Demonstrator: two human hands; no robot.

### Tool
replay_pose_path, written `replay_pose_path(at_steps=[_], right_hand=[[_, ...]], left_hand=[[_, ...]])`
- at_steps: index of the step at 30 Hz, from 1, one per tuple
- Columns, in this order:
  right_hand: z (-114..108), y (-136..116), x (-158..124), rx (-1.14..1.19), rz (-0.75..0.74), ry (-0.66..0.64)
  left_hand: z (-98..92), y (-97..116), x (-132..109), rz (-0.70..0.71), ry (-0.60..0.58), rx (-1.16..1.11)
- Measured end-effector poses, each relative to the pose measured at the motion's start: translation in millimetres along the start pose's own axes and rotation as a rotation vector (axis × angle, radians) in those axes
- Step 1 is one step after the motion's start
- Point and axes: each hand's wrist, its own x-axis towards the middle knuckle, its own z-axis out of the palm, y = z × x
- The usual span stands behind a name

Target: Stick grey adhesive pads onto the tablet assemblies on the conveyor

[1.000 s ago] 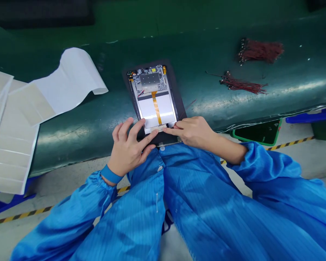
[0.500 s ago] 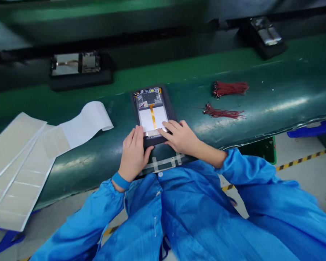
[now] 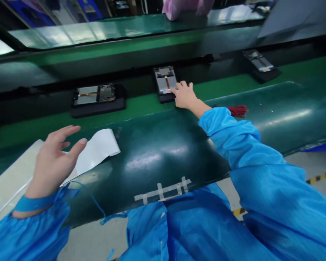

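A long, glossy dark-green counter (image 3: 152, 145) crosses the view, its near edge against a person in a loose blue smock (image 3: 206, 217). Beyond its rounded surface runs a flat, brighter green strip (image 3: 139, 107), bordered on the far side by a dark band. At left, pale sheets (image 3: 9, 172) lie on the counter, partly covered by the left forearm; a white paper strip (image 3: 99, 145) extends from behind the left hand, its far end curling.

Of the person's two bare hands, the left hand (image 3: 54, 156) is raised above the papers, holding nothing, fingers and thumb spread apart. The right hand (image 3: 184, 95) is stretched forward, its fingers partly bent, at the lower right edge of the middle device (image 3: 165, 79). Whether it grips that edge cannot be told. The device, with exposed circuitry and an orange ribbon down its centre, rests on a black base where the green strip meets the dark band.

A similar device (image 3: 93, 96) lies sideways to its left; another (image 3: 259, 62) sits at an angle, well to the right. Pale tape (image 3: 163, 192) marks the counter's near edge. A red wire bundle (image 3: 237, 111) shows behind the right sleeve. A blue band (image 3: 34, 203) circles the left wrist.
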Motion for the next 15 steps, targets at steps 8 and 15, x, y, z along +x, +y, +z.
replay_pose_path(at_steps=[8, 15], right_hand=[[26, -147, 142, 0.447, -0.072, -0.069], [49, -197, 211, 0.519, -0.137, -0.142]], left_hand=[[42.2, -13, 14, -0.251, -0.112, -0.58], [42.1, -5, -26, -0.21, -0.315, -0.642]])
